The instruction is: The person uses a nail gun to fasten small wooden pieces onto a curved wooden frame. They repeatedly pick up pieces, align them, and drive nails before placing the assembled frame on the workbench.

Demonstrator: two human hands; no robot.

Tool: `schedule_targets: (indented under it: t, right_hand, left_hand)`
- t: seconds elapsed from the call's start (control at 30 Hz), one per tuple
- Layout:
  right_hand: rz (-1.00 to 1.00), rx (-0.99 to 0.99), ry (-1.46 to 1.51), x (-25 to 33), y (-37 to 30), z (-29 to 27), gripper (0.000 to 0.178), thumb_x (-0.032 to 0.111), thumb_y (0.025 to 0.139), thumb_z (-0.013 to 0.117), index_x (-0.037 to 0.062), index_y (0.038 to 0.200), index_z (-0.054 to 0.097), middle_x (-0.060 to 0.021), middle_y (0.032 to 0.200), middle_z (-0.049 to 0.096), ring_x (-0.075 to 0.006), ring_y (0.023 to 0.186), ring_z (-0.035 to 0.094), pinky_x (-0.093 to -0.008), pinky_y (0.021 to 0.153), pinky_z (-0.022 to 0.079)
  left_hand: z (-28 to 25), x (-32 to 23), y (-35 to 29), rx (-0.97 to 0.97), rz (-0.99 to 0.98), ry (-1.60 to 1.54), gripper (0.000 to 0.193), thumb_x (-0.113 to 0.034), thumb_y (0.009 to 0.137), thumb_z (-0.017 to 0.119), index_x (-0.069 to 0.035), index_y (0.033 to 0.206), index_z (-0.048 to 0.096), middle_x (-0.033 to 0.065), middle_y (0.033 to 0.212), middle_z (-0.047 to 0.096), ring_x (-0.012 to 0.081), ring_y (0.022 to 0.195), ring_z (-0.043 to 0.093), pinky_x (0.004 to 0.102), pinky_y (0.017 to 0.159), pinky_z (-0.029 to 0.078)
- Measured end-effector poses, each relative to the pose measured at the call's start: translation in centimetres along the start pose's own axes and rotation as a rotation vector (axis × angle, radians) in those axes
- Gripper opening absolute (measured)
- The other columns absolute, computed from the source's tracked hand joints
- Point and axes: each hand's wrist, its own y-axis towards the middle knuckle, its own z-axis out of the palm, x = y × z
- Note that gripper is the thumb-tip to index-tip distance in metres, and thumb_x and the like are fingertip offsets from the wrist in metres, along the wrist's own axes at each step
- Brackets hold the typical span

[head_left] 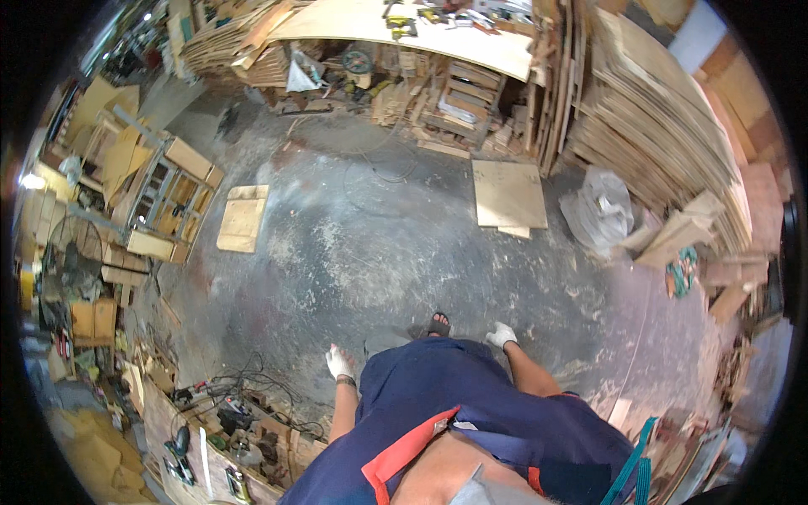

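My left hand [339, 362], in a white glove with bare fingertips showing and a dark band on the wrist, hangs beside my body over the grey floor. Its fingers look loosely open, with nothing seen in them. On the other side my right hand [502, 335], gloved in white too, hangs with the thumb apart from the fingers and holds nothing I can see. Between them, one sandalled foot [438, 324] shows past the dark blue clothing [438, 379]. Neither hand touches any object.
A workbench [337, 25] with tools stands ahead, scrap wood below. Tall plywood stacks [665, 135] and a plastic bag [599, 210] are right. Flat boards [509, 195] and another panel [243, 219] lie on the floor. Left are a metal-framed cart [172, 198], a fan [74, 248] and cables [252, 379].
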Motion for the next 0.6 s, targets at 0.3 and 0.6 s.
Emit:
schedule_targets:
  t: [0.3,0.6]
  right_hand:
    - [-0.085,-0.116,-0.054,3.3,10.8,-1.5,0.055,0.036,0.076,0.074,0.0036,0.121,0.069,-0.0248,0.121,0.071,-0.0426,0.116,0.066,-0.0466,0.098,0.052]
    - [-0.162,0.055,-0.015,22.1,18.8,-3.1,0.058,0.043,0.08,0.074,-0.0003,0.119,0.072,-0.0286,0.121,0.07,-0.0437,0.117,0.065,-0.0473,0.1,0.051]
  left_hand:
    - [2.3,0.6,6.2,-0.061,-0.172,-0.023,0.073,-0.056,0.103,0.047,-0.02,0.164,0.029,0.0139,0.172,0.021,0.0304,0.152,0.033,0.0454,0.117,0.039]
    - [3.0,-11.0,13.6,-0.156,-0.253,0.525,0.062,-0.046,0.107,0.04,-0.004,0.153,0.046,0.0181,0.145,0.059,0.0329,0.131,0.057,0.0421,0.109,0.043]
